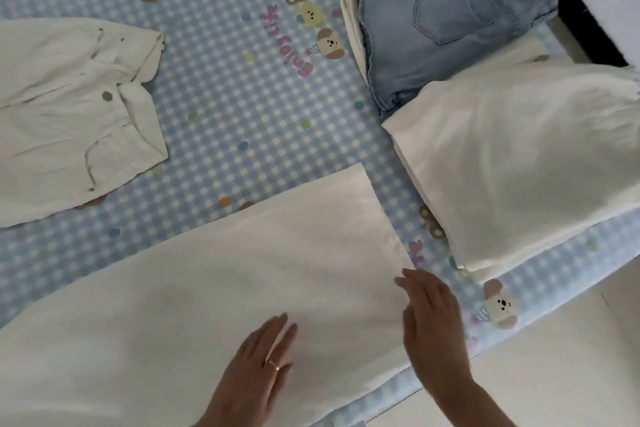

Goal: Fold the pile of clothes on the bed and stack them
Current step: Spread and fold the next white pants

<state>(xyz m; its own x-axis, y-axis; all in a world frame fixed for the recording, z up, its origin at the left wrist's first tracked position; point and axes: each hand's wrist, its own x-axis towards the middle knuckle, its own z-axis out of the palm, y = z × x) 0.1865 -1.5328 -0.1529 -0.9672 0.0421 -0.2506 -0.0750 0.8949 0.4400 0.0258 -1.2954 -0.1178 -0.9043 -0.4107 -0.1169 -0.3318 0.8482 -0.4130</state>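
Observation:
A long white garment (pixel 242 270) lies flat across the near part of the bed. My left hand (pixel 259 367), a ring on one finger, rests flat on it with straight fingers. At the cloth's right edge is my right hand (pixel 433 319), fingers straight and touching the hem. A folded white garment (pixel 519 156) sits at the right. Behind it folded blue jeans (pixel 450 31) lie on top of another folded white piece (pixel 351 28). Unfolded white trousers with buttons (pixel 69 107) lie at the left.
The bed sheet (pixel 242 80) is blue-checked with cartoon bears and pink lettering. Its near right edge (pixel 540 319) meets a pale floor (pixel 554 374). A dark strip (pixel 575 3) runs along the top right corner.

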